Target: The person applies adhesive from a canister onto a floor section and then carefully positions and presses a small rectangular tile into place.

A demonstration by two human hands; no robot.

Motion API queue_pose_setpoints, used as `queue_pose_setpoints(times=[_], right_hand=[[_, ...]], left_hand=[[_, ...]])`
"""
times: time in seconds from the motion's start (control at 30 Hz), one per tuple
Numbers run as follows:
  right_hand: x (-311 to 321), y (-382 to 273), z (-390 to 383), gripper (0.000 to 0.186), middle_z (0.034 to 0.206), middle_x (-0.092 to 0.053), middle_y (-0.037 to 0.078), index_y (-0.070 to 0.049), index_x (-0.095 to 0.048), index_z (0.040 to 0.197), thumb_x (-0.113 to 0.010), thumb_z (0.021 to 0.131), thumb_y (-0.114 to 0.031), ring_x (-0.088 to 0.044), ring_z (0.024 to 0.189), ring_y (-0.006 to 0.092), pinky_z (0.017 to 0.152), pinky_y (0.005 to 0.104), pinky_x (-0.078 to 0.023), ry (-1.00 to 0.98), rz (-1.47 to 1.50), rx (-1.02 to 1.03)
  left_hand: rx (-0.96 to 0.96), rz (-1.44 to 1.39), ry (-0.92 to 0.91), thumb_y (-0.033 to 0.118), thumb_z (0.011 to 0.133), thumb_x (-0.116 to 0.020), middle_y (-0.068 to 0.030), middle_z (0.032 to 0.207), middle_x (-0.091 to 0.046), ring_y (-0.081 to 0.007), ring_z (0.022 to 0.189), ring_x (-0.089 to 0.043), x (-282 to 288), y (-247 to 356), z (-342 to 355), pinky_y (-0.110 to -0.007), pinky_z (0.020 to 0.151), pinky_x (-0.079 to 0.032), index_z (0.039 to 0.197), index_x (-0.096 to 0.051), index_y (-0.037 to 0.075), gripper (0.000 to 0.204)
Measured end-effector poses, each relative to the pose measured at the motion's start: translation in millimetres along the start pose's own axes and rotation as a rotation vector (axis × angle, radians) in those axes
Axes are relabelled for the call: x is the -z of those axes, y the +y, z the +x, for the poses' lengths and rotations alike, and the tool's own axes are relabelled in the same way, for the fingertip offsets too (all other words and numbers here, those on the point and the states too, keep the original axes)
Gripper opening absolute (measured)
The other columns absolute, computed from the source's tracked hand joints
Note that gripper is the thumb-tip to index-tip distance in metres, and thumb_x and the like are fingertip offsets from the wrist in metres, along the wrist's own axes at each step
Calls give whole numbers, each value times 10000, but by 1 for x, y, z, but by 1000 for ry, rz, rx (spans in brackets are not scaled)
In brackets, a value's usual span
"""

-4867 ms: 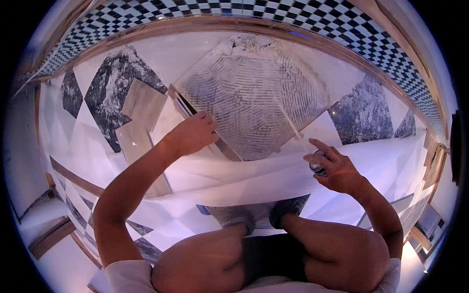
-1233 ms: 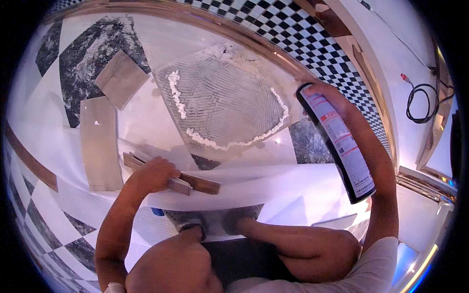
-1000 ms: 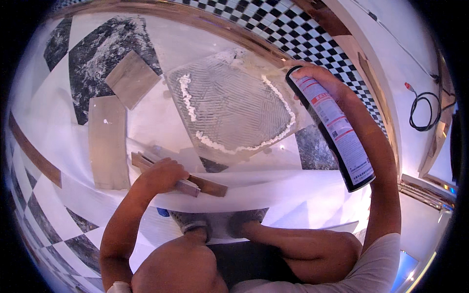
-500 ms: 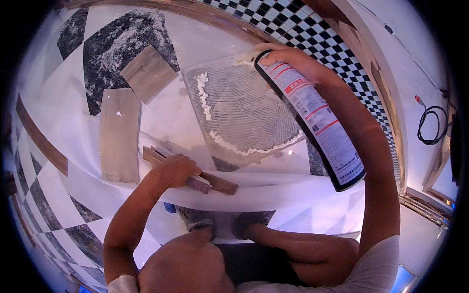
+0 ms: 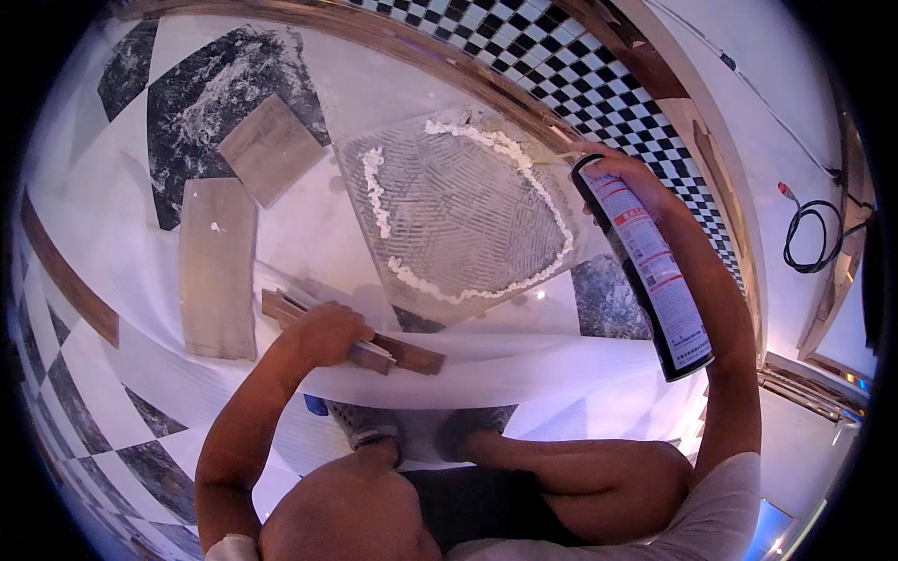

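My right hand point(image 5: 625, 182) grips a long foam canister point(image 5: 645, 276) with a black body and a white and red label, tilted with its top toward the upper left. Below it and to its left, a grey square patch with ridged surface point(image 5: 454, 206) bears white foam beads point(image 5: 561, 243) along its sides and top, with gaps. My left hand point(image 5: 327, 332) is closed on short brown wooden strips point(image 5: 412, 355) at the front, on white sheeting point(image 5: 486, 360). A square wood piece point(image 5: 269, 150) and a longer plank point(image 5: 217, 266) lie to the left of the patch.
Black marbled and white floor squares point(image 5: 187, 112) surround the patch. A checkered tile band point(image 5: 617, 89) runs along the back and right beside wooden trim point(image 5: 449, 75). A black cable point(image 5: 806, 238) lies looped at the right. My legs and feet are at the lower middle.
Foam beads have appeared on the patch over the last seconds, most recently along its top edge. In the last half second my right hand moved right and down with the canister.
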State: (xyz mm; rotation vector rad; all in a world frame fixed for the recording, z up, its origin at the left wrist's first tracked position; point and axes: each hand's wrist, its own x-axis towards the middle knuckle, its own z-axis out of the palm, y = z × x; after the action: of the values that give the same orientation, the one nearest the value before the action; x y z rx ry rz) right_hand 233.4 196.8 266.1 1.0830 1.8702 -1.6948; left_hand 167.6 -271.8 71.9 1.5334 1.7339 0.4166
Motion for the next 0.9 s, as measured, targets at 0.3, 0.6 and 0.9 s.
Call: queue_pose_setpoints(times=[0.3, 0.6, 0.9], right_hand=[[-72, -32, 50, 613, 974, -660, 89, -57, -547, 1439, -712, 889, -272, -667, 755, 136, 643, 254, -597, -122, 23, 231], [-129, -47, 43, 583, 1077, -697, 95, -19, -588, 1388, -754, 858, -198, -675, 871, 129, 746, 246, -556, -327, 52, 149], [-126, -47, 39, 623, 1145, -682, 115, -31, -594, 1393, -767, 835, -249, -674, 957, 170, 826, 283, -559, -330, -39, 211]], left_hand=[[-15, 16, -27, 135, 770, -744, -117, 958, -701, -354, 1015, -667, -15, -14, 0, -494, 924, -508, 974, -715, 125, 206], [8, 47, -62, 151, 746, -788, -118, 997, -708, -352, 1029, -666, -13, -10, -3, -492, 952, -507, 990, -728, 137, 252], [-14, 19, -21, 179, 703, -798, -134, 981, -706, -372, 1034, -662, -12, -12, 2, -499, 928, -507, 958, -715, 114, 275]])
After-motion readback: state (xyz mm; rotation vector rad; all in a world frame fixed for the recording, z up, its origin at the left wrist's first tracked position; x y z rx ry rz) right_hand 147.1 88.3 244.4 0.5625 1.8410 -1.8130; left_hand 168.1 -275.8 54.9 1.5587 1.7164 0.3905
